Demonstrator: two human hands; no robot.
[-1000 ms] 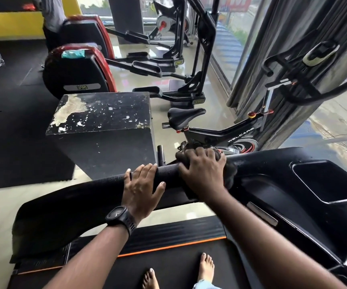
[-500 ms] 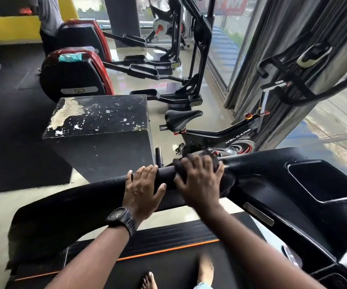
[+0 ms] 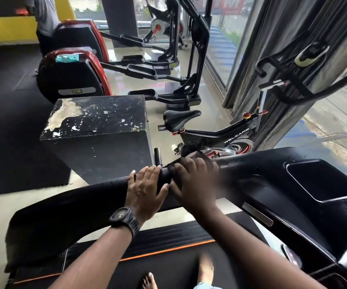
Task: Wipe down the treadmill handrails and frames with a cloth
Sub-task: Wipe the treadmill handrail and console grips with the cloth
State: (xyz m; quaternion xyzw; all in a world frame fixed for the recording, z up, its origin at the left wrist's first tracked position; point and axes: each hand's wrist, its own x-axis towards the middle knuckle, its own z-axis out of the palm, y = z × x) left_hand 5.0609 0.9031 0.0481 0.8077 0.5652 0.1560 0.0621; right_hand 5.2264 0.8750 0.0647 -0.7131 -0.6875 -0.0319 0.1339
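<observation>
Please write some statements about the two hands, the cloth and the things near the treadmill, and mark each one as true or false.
1. Both hands rest on the black handrail. True.
2. The left hand wears a wristwatch. True.
3. The right hand hangs free above the rail. False: it presses the dark cloth against the rail.
4. The black box beyond the rail has a smooth, unmarked top. False: its top is chipped and peeling.
5. The exercise bike stands between the treadmill and the curtains. True.
6. The person wears shoes. False: the feet on the belt are bare.

Window daylight, blurred right hand (image 3: 197,184)
</observation>
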